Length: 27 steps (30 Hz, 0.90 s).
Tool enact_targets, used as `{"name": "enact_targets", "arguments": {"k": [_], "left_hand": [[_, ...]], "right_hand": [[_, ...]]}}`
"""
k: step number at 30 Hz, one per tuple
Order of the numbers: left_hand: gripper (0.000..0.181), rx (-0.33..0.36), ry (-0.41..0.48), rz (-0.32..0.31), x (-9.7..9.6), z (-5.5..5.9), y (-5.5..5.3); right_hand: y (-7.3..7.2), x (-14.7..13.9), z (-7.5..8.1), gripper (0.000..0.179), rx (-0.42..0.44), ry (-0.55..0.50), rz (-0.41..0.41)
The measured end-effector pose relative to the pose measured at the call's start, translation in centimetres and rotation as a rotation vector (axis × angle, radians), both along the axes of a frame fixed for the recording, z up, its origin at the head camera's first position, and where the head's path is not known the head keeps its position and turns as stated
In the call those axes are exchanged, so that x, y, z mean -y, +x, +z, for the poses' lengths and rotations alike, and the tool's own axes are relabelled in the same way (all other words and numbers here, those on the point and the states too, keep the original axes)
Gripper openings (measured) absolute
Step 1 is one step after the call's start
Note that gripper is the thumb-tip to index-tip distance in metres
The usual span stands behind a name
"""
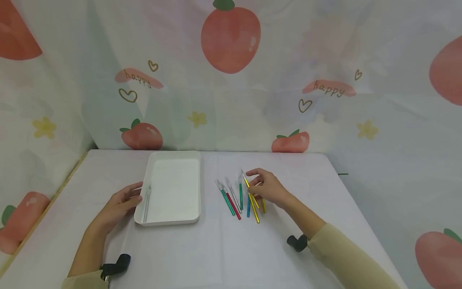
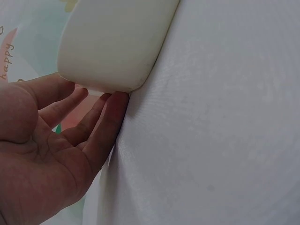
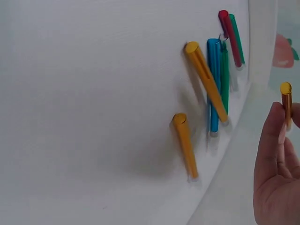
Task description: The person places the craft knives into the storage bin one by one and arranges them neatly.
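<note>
My right hand (image 1: 268, 186) pinches a gold-handled craft knife (image 3: 286, 105) between thumb and fingers, above the table. Below it lie more capped craft knives: two gold ones (image 3: 206, 82), a blue one (image 1: 248, 206), a silver one (image 1: 234, 196), a red one (image 1: 234, 206) and two green ones (image 1: 240, 196). My left hand (image 1: 117, 206) holds the left side of a white tray (image 1: 173, 222), thumb and fingers against its rim and wall. Inside the tray, along its left wall, lies a silver craft knife (image 1: 146, 206).
A white cloth covers the table (image 1: 216, 257). Behind it hangs a patterned curtain (image 1: 234, 104) with printed fruit and hearts. Black wrist-camera mounts (image 1: 117, 265) stick out from both wrists.
</note>
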<state>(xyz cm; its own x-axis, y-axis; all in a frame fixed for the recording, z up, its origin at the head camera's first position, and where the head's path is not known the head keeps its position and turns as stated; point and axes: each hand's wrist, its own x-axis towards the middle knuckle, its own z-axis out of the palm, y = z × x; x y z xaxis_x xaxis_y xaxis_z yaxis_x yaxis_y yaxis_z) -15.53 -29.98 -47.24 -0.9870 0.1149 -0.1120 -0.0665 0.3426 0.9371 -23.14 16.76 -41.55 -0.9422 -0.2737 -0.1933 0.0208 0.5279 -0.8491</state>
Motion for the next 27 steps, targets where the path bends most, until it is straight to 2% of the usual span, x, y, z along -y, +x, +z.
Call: {"name": "enact_targets", "arguments": {"k": [8,14,21,27], "left_hand": [[0.063,-0.001,0.001,-0.005,-0.1,0.5,0.1],[0.063,0.007,0.003,0.001,-0.1,0.5,0.1],[0.062,-0.006,0.008,-0.007,0.0,0.4,0.2],[0.062,-0.003,0.026,-0.015,-0.2,0.6,0.2]], "right_hand": [[0.1,3.8,0.9,0.049,0.016,-0.094,0.075],[0.1,7.2,1.4,0.048,0.021,-0.121,0.136],[0.1,11.2,1.1,0.050,0.054,-0.151,0.223],[0.6,14.0,0.4,0.048,0.074,-0.160,0.253]]}}
